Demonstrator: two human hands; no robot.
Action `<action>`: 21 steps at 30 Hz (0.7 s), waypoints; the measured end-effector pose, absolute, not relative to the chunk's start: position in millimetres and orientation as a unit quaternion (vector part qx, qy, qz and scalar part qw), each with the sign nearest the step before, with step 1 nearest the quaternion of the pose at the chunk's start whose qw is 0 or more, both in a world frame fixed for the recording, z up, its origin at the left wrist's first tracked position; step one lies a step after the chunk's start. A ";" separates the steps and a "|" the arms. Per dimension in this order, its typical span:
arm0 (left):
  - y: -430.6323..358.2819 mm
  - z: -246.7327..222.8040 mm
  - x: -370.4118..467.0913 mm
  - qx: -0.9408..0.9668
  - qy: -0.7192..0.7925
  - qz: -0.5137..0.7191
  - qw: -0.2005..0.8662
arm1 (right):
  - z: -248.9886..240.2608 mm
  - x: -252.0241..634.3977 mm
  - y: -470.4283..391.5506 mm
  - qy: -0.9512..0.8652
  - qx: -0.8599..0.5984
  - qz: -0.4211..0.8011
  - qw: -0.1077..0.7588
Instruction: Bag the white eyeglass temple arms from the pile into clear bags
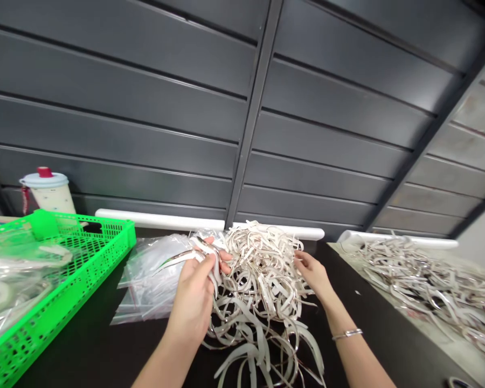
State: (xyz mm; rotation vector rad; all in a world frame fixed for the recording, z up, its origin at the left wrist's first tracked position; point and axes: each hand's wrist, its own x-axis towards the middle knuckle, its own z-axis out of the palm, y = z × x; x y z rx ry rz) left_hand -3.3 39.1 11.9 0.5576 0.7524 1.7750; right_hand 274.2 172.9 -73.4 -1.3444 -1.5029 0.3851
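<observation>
My left hand [198, 283] is closed around a few thin curved trim strips [210, 250], white on one face and shiny silver on the other. Their pointed ends stick out to the left over a stack of clear plastic bags [151, 280]. At the middle of the dark table lies a tangled heap of the same strips [262, 269], just right of that hand. My right hand [313, 272] is at the heap's right edge, its fingers loosely bent and apart, fingertips against the outer strips. No strip shows in its grasp.
On the left stands a green perforated crate [76, 269] with bagged parts inside. A lidded cup [50, 191] is behind it. Another spread of strips [440, 285] lies on a pale sheet at right. White tubes [157, 220] run along the grey slatted wall [178, 108].
</observation>
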 end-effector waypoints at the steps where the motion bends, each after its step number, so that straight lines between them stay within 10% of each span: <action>1: 39.6 11.3 -3.2 0.233 0.316 0.747 0.536 | -76.4 270.3 172.0 -0.640 -0.557 0.153 0.507; 8: 42.2 6.5 -1.3 0.242 0.310 0.740 0.546 | -92.0 216.6 164.3 -0.722 -0.476 0.247 0.437; 21: 44.6 11.1 -5.0 0.215 0.293 0.747 0.556 | -51.2 220.6 136.9 -0.546 -0.334 0.438 0.632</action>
